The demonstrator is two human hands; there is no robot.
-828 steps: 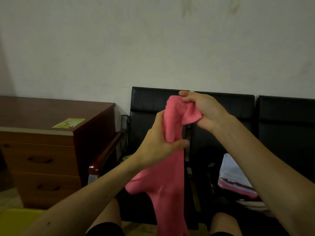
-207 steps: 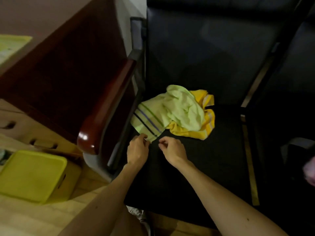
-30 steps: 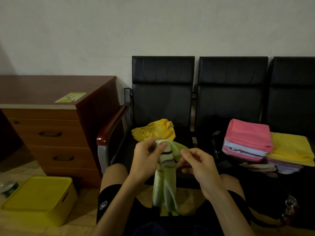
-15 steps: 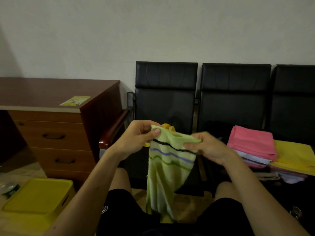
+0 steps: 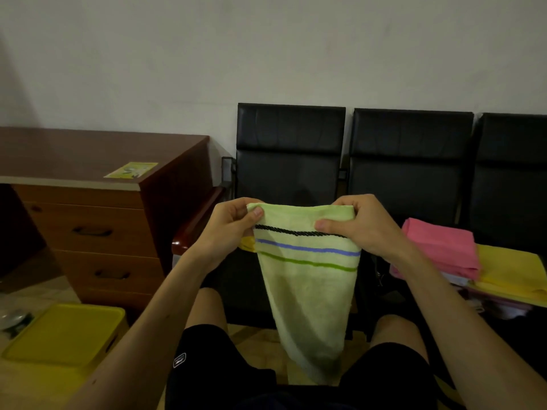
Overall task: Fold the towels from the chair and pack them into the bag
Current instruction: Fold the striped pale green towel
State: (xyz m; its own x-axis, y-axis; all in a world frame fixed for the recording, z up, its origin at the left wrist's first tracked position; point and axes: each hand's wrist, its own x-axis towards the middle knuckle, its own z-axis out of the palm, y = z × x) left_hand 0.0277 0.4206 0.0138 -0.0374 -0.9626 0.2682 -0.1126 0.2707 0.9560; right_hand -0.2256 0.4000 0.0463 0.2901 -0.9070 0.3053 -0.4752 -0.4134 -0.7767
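Observation:
A light green towel (image 5: pixel 307 294) with black, blue and green stripes hangs in front of me, above my knees. My left hand (image 5: pixel 228 229) pinches its upper left corner and my right hand (image 5: pixel 361 226) pinches its upper right corner, so the top edge is stretched flat between them. A sliver of a yellow towel (image 5: pixel 247 243) shows on the left black chair (image 5: pixel 288 161) behind my left hand. A folded pink towel (image 5: pixel 441 247) and a folded yellow towel (image 5: pixel 509 273) lie on a stack at the right, over a dark bag (image 5: pixel 381 273) that is mostly hidden.
A brown wooden desk with drawers (image 5: pixel 88 202) stands at the left. A yellow lidded box (image 5: pixel 65 332) sits on the floor beside my left leg. Two more black chairs (image 5: pixel 411 161) line the wall to the right.
My hands have moved apart and spread the green towel's top edge out flat. The towel now hangs wider than half a second ago.

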